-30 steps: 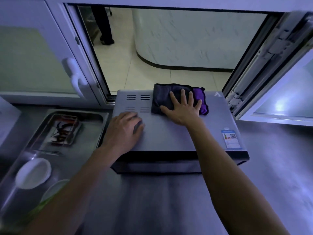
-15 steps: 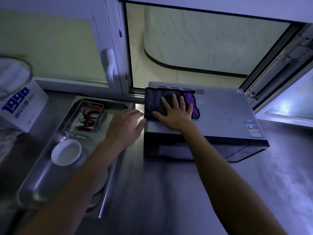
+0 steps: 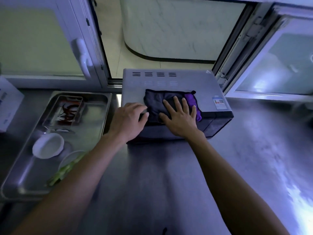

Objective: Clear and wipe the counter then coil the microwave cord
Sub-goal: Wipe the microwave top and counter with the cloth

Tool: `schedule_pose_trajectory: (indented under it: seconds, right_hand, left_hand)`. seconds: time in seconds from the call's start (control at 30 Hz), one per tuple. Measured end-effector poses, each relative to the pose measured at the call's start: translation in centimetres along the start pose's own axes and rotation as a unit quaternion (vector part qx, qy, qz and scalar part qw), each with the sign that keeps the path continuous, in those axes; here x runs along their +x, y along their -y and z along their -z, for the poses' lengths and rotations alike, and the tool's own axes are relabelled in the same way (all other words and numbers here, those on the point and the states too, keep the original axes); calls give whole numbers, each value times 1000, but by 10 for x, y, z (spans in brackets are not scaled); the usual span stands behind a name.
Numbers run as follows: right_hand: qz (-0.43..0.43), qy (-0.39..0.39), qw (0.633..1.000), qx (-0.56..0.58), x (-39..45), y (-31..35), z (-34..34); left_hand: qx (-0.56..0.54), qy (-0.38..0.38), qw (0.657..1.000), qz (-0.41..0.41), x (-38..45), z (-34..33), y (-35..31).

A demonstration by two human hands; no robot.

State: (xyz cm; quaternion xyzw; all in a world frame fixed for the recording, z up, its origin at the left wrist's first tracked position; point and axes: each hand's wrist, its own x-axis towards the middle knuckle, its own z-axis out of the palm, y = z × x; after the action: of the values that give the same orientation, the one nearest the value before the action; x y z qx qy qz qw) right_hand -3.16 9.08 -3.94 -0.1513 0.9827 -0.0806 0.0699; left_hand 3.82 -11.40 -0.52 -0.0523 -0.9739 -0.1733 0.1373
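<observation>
A grey microwave (image 3: 194,82) stands on the steel counter (image 3: 169,184) in front of an open window. A folded dark cloth with a purple side (image 3: 157,102) lies on the microwave's top near its front edge. My right hand (image 3: 179,116) presses flat on the cloth with fingers spread. My left hand (image 3: 128,119) rests on the microwave's front left corner, beside the cloth, fingers curled over the edge. The microwave cord is not visible.
A steel tray (image 3: 101,116) lies left of the microwave, holding a small clear box of red chillies (image 3: 67,111), a white bowl (image 3: 48,145) and green stalks (image 3: 66,172). A white carton (image 3: 8,104) stands at the far left. An open window sash (image 3: 271,65) juts in at right.
My right hand has dragged the cloth from the back of the microwave's top toward its front edge. My left hand came off the top, then returned to the front left corner.
</observation>
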Motion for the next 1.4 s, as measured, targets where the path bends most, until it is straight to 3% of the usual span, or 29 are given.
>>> schedule_pose_trajectory:
  seconds: [0.4, 0.8, 0.9, 1.2, 1.3, 1.4]
  right_hand:
    - [-62, -147, 987, 24, -34, -122, -16]
    - [-86, -249, 944, 199, -55, -105, -48]
    - [-117, -292, 895, 317, -54, -86, -46]
    - [-282, -397, 675, 554, -19, 6, -40]
    - [-294, -410, 644, 575, -18, 40, -49]
    - [-291, -397, 644, 585, -19, 69, -64]
  left_hand:
    - [32, 75, 996, -30, 8, -40, -107]
    - [110, 120, 984, -68, 19, -47, -116]
    - [111, 131, 981, -94, 21, -48, -105]
    - [74, 129, 972, -180, 8, -28, -19]
    - [51, 127, 969, -204, 6, -20, 14]
    - [26, 131, 960, -246, 7, -16, 35]
